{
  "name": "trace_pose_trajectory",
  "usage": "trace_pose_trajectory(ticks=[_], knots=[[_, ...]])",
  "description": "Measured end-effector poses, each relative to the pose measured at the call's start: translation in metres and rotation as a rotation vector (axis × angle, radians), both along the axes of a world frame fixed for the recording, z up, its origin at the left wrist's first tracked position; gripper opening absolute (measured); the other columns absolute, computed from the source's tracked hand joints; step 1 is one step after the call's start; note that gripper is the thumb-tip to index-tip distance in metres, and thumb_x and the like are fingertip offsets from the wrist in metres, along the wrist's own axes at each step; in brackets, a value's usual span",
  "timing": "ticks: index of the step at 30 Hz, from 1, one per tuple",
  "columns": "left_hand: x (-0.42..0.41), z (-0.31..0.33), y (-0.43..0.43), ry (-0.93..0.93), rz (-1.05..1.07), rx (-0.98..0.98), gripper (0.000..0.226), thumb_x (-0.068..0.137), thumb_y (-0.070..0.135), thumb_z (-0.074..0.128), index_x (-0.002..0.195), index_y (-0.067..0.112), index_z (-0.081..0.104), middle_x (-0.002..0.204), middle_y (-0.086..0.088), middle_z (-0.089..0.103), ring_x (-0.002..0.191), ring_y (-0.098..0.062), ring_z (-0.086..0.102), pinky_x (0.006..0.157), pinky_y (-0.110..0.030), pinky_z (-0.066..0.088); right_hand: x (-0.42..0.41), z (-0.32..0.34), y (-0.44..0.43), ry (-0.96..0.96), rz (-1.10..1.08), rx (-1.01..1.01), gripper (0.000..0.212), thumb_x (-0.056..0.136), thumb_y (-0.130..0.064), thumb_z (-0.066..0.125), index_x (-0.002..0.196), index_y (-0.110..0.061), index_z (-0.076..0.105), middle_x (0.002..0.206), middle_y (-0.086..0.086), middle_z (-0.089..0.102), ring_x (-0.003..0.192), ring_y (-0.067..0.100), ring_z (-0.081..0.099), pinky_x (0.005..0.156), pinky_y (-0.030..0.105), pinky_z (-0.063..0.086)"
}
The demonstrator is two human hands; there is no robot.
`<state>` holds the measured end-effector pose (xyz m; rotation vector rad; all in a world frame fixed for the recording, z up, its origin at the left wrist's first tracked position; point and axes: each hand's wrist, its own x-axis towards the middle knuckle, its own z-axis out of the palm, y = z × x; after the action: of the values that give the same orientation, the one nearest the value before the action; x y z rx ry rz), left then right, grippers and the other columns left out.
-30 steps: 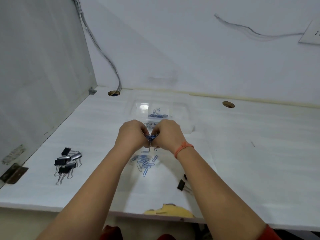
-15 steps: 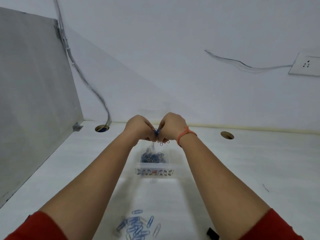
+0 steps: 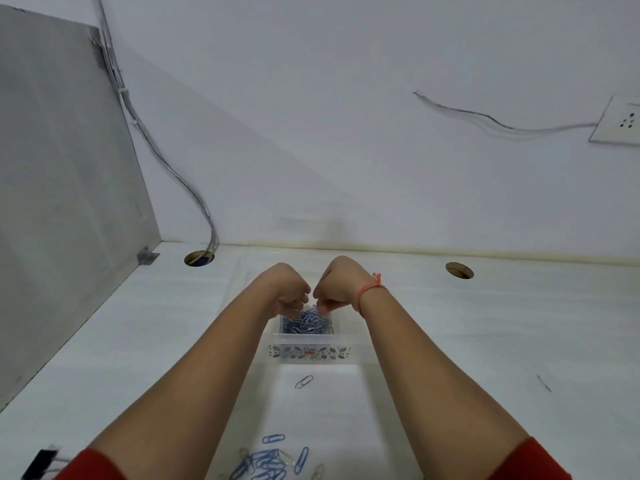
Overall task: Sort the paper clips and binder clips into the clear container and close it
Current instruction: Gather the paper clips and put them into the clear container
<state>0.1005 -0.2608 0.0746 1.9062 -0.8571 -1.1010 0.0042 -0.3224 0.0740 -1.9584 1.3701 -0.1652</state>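
The clear container (image 3: 310, 352), with a leaf pattern on its front wall, stands open on the white table. A heap of blue paper clips (image 3: 304, 325) lies inside it. My left hand (image 3: 289, 289) and my right hand (image 3: 337, 285) hover knuckle to knuckle just above the heap, fingers curled down, pinching a few clips that hang into the pile. One paper clip (image 3: 304, 381) lies alone in front of the container. Several loose blue and clear paper clips (image 3: 268, 460) lie near the front edge. A black binder clip (image 3: 43, 464) shows, blurred, at the bottom left.
A grey partition (image 3: 62, 202) walls off the left side. Two cable holes (image 3: 199, 258) (image 3: 459, 270) sit near the back wall, with cables rising from the left one. A wall socket (image 3: 620, 121) is at the upper right.
Both hands carried a pinched bunch of clips from the loose pile to the container and then lowered onto the heap inside. The camera tilted up, so the loose clips slid to the bottom.
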Motion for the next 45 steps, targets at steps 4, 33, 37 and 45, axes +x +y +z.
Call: trace_pose_trajectory(ticks=[4, 33, 37, 45], knots=[[-0.008, 0.001, 0.020, -0.017, 0.093, -0.133, 0.017, 0.084, -0.011, 0.056, 0.081, 0.000, 0.069, 0.095, -0.024, 0.068, 0.084, -0.031, 0.064, 0.084, -0.042, 0.057, -0.014, 0.005, 0.019, -0.082, -0.063, -0.098, 0.016, 0.076, 0.000, 0.063, 0.085, 0.004, 0.076, 0.081, 0.017, 0.076, 0.081, 0.025, 0.074, 0.085, 0.040, 0.058], [-0.038, -0.082, 0.214, -0.616, -0.137, 0.164, 0.061, 0.062, 0.019, 0.078, 0.119, 0.017, 0.057, 0.107, -0.001, 0.048, 0.095, -0.020, 0.060, 0.069, -0.022, 0.038, -0.088, -0.083, 0.187, 0.149, 0.203, -0.174, 0.063, 0.068, -0.017, 0.077, 0.126, -0.014, 0.051, 0.120, 0.005, 0.047, 0.109, 0.022, 0.053, 0.082, 0.022, 0.040], [-0.043, -0.078, 0.196, -0.624, -0.189, 0.077, 0.049, 0.061, 0.009, 0.075, 0.110, 0.012, 0.066, 0.096, -0.002, 0.060, 0.086, -0.019, 0.059, 0.070, -0.026, 0.044, -0.063, -0.090, 0.193, 0.047, 0.199, -0.190, 0.057, 0.066, -0.016, 0.078, 0.119, -0.015, 0.057, 0.118, 0.005, 0.054, 0.102, 0.019, 0.055, 0.075, 0.019, 0.035], [-0.022, -0.077, 0.209, -0.584, -0.331, 0.214, 0.084, 0.054, 0.025, 0.087, 0.129, 0.016, 0.049, 0.117, -0.002, 0.050, 0.098, -0.017, 0.057, 0.089, -0.032, 0.050, -0.071, -0.085, 0.182, 0.170, 0.411, -0.194, 0.094, 0.055, -0.033, 0.086, 0.135, -0.015, 0.041, 0.126, 0.004, 0.041, 0.114, 0.023, 0.047, 0.094, 0.030, 0.044]])
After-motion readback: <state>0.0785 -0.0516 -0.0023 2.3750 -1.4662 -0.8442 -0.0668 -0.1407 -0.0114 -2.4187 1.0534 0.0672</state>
